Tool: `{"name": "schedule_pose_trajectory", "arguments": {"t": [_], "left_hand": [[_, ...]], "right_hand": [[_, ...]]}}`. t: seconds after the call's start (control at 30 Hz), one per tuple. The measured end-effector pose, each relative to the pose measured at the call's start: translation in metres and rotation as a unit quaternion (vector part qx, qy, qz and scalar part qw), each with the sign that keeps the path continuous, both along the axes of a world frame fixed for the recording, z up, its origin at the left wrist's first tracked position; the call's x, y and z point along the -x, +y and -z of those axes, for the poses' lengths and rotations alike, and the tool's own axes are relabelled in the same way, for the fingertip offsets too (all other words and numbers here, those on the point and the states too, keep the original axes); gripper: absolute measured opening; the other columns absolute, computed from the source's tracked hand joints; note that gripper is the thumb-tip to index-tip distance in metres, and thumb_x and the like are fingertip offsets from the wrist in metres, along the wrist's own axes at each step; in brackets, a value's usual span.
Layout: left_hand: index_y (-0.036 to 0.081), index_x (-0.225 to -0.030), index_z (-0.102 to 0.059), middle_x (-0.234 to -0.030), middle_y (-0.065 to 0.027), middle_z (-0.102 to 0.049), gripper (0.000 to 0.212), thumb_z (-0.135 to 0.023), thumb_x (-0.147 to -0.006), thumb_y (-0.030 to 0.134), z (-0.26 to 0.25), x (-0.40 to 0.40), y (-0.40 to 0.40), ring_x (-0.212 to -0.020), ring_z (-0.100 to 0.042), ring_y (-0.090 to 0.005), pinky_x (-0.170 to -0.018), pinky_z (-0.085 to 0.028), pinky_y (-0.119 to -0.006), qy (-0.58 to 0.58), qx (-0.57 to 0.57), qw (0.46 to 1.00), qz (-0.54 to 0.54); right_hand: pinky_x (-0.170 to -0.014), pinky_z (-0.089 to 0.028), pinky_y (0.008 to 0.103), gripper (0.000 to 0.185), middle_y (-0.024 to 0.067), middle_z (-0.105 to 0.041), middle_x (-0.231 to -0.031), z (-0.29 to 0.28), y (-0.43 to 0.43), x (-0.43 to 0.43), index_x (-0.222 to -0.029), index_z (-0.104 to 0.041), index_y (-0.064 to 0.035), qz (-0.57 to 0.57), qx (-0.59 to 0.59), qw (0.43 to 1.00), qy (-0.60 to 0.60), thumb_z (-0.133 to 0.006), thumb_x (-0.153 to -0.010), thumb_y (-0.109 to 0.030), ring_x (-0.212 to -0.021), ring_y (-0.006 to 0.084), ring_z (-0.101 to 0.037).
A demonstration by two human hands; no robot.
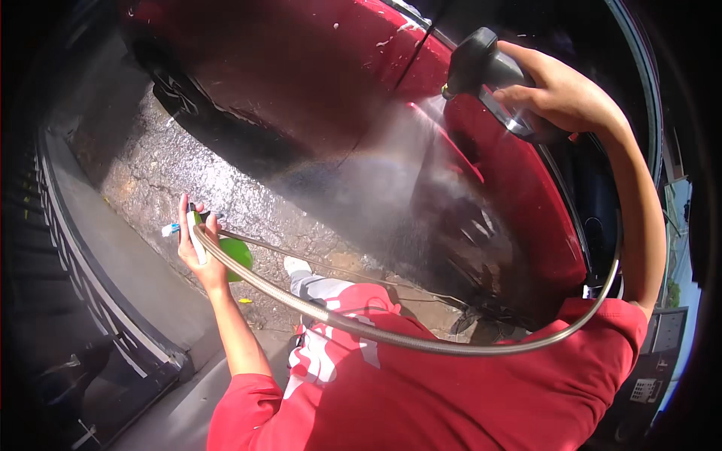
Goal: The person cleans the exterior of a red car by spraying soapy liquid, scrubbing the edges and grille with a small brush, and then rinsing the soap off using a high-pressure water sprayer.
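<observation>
High at the right, my right hand [550, 93] grips a black handheld steamer [488, 65]. A cloud of white vapour [395, 163] leaves its nozzle and spreads over the side of a red car [507, 163], close to the door handle [448, 144]. Lower at the left, my left hand [206, 256] is closed around a spray bottle with a green and white head [197, 225]; its round green part [236, 258] shows behind my wrist. A braided metallic hose [361, 331] curves from near my left hand across my chest towards my right arm.
Wet, cracked pavement [192, 158] lies between the car and a grey kerb [135, 242] with a dark metal fence along it. The car's wheel [175, 93] stands at upper left. A thin cable or hose [361, 272] runs past my foot towards a dark tangle near the car.
</observation>
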State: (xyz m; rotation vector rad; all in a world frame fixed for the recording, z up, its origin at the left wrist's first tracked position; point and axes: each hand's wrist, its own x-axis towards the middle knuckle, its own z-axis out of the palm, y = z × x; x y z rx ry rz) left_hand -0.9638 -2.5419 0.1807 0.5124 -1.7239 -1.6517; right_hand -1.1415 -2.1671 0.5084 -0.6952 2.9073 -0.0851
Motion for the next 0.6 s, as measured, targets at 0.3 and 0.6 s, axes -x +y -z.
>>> {"name": "schedule_pose_trajectory", "arguments": {"t": [0.3,0.6], "left_hand": [[0.008,-0.147,-0.047,-0.114,-0.0061,-0.061,0.057,-0.063,-0.093,0.000,0.012,0.068,-0.102,-0.084,-0.056,-0.0093,-0.069,-0.049,-0.023,-0.015,0.021,0.998,0.050],[0.001,-0.147,-0.044,-0.119,-0.0115,-0.061,0.055,-0.063,-0.096,0.012,-0.030,0.125,-0.317,-0.105,-0.057,-0.0167,-0.091,-0.046,-0.030,0.007,0.156,0.983,0.095]], "right_hand": [[-0.079,-0.050,0.0365,0.059,0.0211,-0.066,-0.101,0.035,-0.059,-0.004,-0.143,-0.046,-0.0077,0.177,0.021,0.983,-0.033,-0.068,-0.089,-0.020,-0.079,0.0257,-0.062],[-0.078,-0.049,0.0316,0.047,0.0078,-0.066,-0.092,-0.004,-0.033,-0.062,-0.127,-0.054,-0.0002,0.524,0.110,0.843,0.047,-0.068,-0.089,-0.022,-0.082,0.0154,-0.061]]}}
